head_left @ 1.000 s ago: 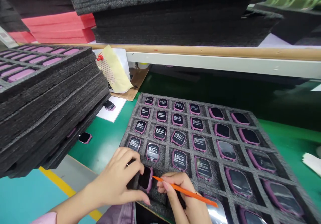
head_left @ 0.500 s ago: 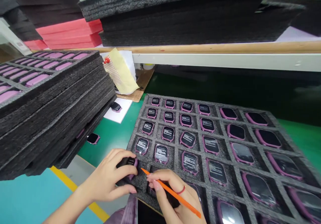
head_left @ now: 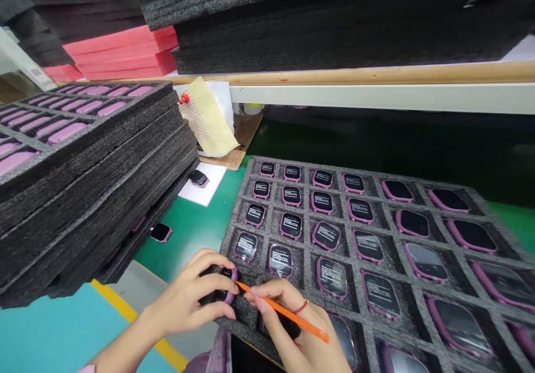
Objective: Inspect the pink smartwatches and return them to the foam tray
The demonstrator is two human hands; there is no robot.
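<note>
My left hand [head_left: 204,289] has its fingers curled round a purple smartwatch [head_left: 232,295] in a near-left compartment of the black foam tray [head_left: 267,245]. That watch is tilted, and the fingers partly cover it. Pinched in my right hand [head_left: 296,323] is a thin orange pointed stick [head_left: 298,321]. Its tip touches or nearly touches the side of the watch. Other purple watches, such as one smartwatch [head_left: 281,260], lie face up in the tray's compartments. Many screens in the left columns show small white text; those in the right columns look dark.
At left stands a tall stack of foam trays [head_left: 104,166] holding purple pieces. One loose watch [head_left: 161,232] lies on the green table [head_left: 184,250], another on a white pad [head_left: 209,192]. A shelf edge [head_left: 376,77] with black foam sheets [head_left: 317,38] runs across above.
The stick's tip has come to the side of the watch under my left hand. The watch has tilted so more of its purple edge shows. The view has shifted slightly.
</note>
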